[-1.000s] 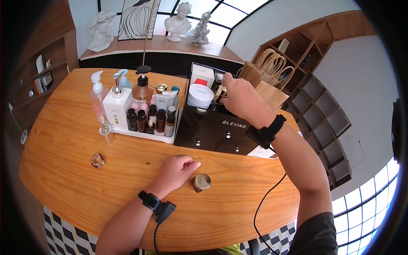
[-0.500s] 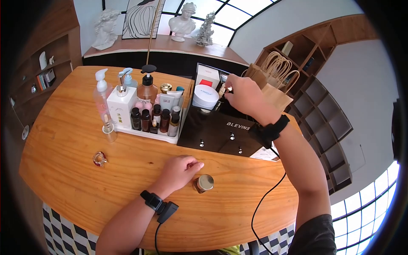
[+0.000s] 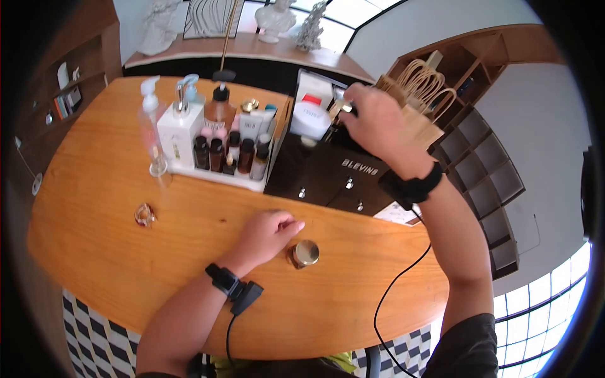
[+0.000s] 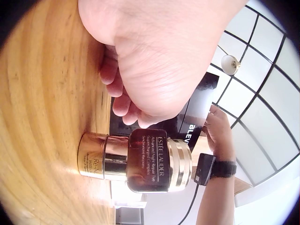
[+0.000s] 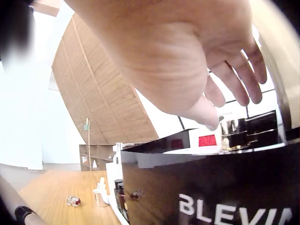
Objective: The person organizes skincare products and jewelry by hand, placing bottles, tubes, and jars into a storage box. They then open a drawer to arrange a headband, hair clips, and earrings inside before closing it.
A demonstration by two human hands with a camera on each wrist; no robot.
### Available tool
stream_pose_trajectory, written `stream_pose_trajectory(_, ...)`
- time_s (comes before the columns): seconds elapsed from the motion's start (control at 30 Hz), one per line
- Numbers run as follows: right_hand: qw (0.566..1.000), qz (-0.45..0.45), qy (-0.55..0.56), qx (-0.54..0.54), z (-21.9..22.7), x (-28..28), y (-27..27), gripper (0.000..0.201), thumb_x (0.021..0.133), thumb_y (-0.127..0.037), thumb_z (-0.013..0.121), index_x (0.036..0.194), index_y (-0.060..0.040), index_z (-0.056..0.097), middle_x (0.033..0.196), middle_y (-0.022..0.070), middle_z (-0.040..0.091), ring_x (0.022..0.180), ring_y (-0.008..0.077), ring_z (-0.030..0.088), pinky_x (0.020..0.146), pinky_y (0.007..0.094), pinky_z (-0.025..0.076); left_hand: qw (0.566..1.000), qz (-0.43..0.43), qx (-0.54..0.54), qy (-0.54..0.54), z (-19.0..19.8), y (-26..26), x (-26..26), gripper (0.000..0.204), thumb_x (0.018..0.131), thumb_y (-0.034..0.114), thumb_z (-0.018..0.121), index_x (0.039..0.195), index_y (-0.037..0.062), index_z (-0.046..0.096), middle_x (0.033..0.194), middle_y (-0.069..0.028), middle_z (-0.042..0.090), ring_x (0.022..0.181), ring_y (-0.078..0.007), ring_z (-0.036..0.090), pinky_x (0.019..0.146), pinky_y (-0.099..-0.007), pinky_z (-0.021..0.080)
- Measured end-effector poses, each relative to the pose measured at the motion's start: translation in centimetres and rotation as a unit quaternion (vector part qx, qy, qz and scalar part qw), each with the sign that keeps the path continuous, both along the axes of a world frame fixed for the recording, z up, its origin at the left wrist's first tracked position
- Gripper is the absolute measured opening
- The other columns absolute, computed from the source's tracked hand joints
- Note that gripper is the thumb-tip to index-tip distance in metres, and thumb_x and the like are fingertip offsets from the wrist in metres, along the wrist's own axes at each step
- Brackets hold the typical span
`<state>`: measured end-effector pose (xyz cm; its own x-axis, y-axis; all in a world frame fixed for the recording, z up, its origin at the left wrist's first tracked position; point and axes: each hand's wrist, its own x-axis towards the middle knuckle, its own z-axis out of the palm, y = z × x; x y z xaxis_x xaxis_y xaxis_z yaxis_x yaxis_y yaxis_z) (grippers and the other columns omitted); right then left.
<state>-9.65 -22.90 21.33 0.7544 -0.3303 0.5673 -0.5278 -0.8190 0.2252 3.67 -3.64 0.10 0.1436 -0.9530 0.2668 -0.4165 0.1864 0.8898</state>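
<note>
My left hand rests on the wooden table, its fingers loosely curled and holding nothing. Just right of it stands a stack of two jars: a brown eye cream jar with a gold lid, on top of a gold jar. My right hand is over the top of a black drawer organizer, fingers spread and slightly bent. Its thumb and fingertips are close beside a gold-capped item inside the organizer. A white round tub and a box with a red patch stand left of that hand.
Left of the organizer, a white tray holds pump bottles, tubes and small dark bottles. A red-and-gold ring-shaped piece lies at left. Paper bags stand behind the right hand. A black cable runs off the right wrist.
My right hand has lifted slightly away from the gold-capped item, its fingers more spread. The head view has tilted down a little. My left hand and the jars stay put.
</note>
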Motion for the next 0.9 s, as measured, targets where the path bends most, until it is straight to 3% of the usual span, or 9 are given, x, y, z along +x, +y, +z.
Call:
stream_pose_trajectory(0.07,0.997,0.066,-0.041,-0.010,0.1,-0.2,3.4,0.022,0.086,-0.012,0.078,0.102,-0.0008,0.069,0.092,0.0191,0.073,0.090,0.0399,0.072,0.079,0.0488,0.058,1.000,0.005,-0.003,-0.009,-0.2,-0.1,0.0,0.035,0.099,0.031,0.076,0.089,-0.0012,0.072,0.067,-0.0101,0.064,0.059,-0.0178,0.057,0.058,-0.0343,0.046)
stream_pose_trajectory(0.17,0.982,0.141,-0.038,0.123,-1.6,-1.3,8.8,0.021,0.082,-0.010,0.082,0.097,-0.0011,0.070,0.084,0.0168,0.071,0.082,0.0391,0.069,0.077,0.0472,0.055,1.000,0.009,-0.003,-0.007,-0.4,-0.2,0.1,0.034,0.099,0.030,0.076,0.089,-0.0016,0.072,0.068,-0.0101,0.064,0.059,-0.0178,0.057,0.058,-0.0342,0.046)
stream_pose_trajectory(0.27,0.965,0.182,0.071,0.173,-4.9,-3.2,12.2,0.035,0.079,-0.016,0.086,0.105,-0.0008,0.068,0.089,0.0150,0.069,0.088,0.0359,0.068,0.078,0.0448,0.053,1.000,0.006,0.008,-0.001,-0.4,-0.2,0.1,0.033,0.099,0.030,0.075,0.091,-0.0016,0.073,0.069,-0.0096,0.065,0.060,-0.0177,0.058,0.059,-0.0339,0.046)
stream_pose_trajectory(0.37,0.945,0.158,0.151,0.242,-6.6,-4.5,14.6,0.052,0.075,-0.020,0.090,0.116,-0.0010,0.064,0.100,0.0147,0.068,0.096,0.0349,0.067,0.083,0.0452,0.054,0.999,0.011,0.022,0.026,-0.2,-0.1,0.0,0.036,0.100,0.032,0.073,0.086,-0.0008,0.072,0.070,-0.0145,0.066,0.061,-0.0276,0.062,0.058,-0.0399,0.047)
stream_pose_trajectory(0.47,0.928,0.162,0.176,0.287,-8.9,-5.6,14.6,0.065,0.071,-0.019,0.093,0.124,-0.0015,0.061,0.109,0.0151,0.067,0.103,0.0359,0.066,0.089,0.0460,0.054,0.998,0.024,0.003,0.056,-0.5,-0.3,0.0,0.035,0.100,0.031,0.073,0.087,-0.0011,0.072,0.068,-0.0131,0.065,0.059,-0.0258,0.060,0.058,-0.0392,0.046)
stream_pose_trajectory(0.5,0.918,0.159,0.192,0.307,-8.7,-5.7,14.9,0.069,0.070,-0.014,0.093,0.129,-0.0010,0.059,0.112,0.0156,0.065,0.107,0.0370,0.065,0.093,0.0455,0.055,0.997,0.013,0.026,0.072,-0.6,-0.4,0.2,0.032,0.102,0.028,0.072,0.092,-0.0016,0.073,0.068,-0.0082,0.065,0.062,-0.0163,0.058,0.059,-0.0338,0.046)
stream_pose_trajectory(0.53,0.918,0.160,0.192,0.308,-8.8,-5.7,14.9,0.069,0.070,-0.014,0.093,0.129,-0.0010,0.059,0.112,0.0156,0.065,0.107,0.0370,0.065,0.093,0.0455,0.055,0.995,0.002,0.049,0.088,-0.7,-0.5,0.2,0.028,0.104,0.025,0.072,0.096,-0.0021,0.074,0.069,-0.0032,0.065,0.065,-0.0069,0.056,0.060,-0.0285,0.046)
stream_pose_trajectory(0.63,0.913,0.180,0.186,0.315,-9.3,-5.7,14.8,0.066,0.069,-0.009,0.092,0.127,-0.0004,0.061,0.112,0.0156,0.065,0.109,0.0371,0.064,0.093,0.0456,0.054,0.996,0.004,0.050,0.080,-1.0,-0.7,0.3,0.028,0.105,0.023,0.071,0.094,-0.0023,0.074,0.069,-0.0023,0.065,0.064,-0.0060,0.054,0.058,-0.0281,0.044)
stream_pose_trajectory(0.9,0.916,0.215,0.198,0.275,-10.7,-5.6,14.1,0.031,0.085,0.000,0.064,0.116,0.0009,0.064,0.096,0.0161,0.068,0.095,0.0369,0.069,0.086,0.0451,0.054,0.998,0.017,0.033,0.047,0.1,-0.3,0.0,0.027,0.103,0.022,0.073,0.093,-0.0025,0.073,0.066,-0.0020,0.062,0.061,-0.0066,0.051,0.055,-0.0289,0.043)
